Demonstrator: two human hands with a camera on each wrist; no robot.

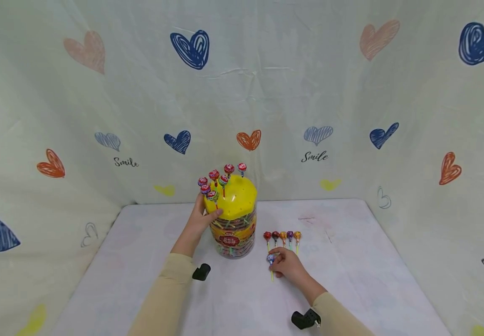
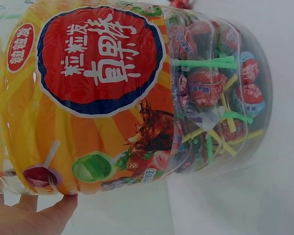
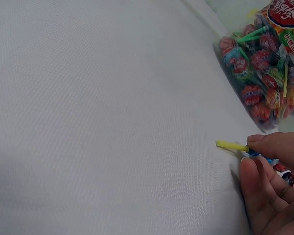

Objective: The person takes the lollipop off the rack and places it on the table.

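A clear plastic jar (image 1: 232, 240) full of wrapped lollipops stands upright on the table, topped by a yellow lid (image 1: 242, 198). Several lollipops (image 1: 224, 179) stick up from the lid's left and back part. My left hand (image 1: 198, 220) grips the jar's left side near the lid, thumb in front; its fingertips also show below the label (image 2: 103, 58) in the left wrist view. My right hand (image 1: 290, 267) pinches a lollipop with a blue-and-white wrapper (image 1: 270, 258). That lollipop's yellow stick (image 3: 230, 145) points out past the thumb in the right wrist view.
Beyond my right hand, several lollipops (image 1: 283, 235) lie in a row on the white table (image 1: 351, 261), right of the jar. A pale curtain (image 1: 267, 93) printed with hearts hangs behind the table. Small black devices (image 1: 201, 272) sit at both wrists.
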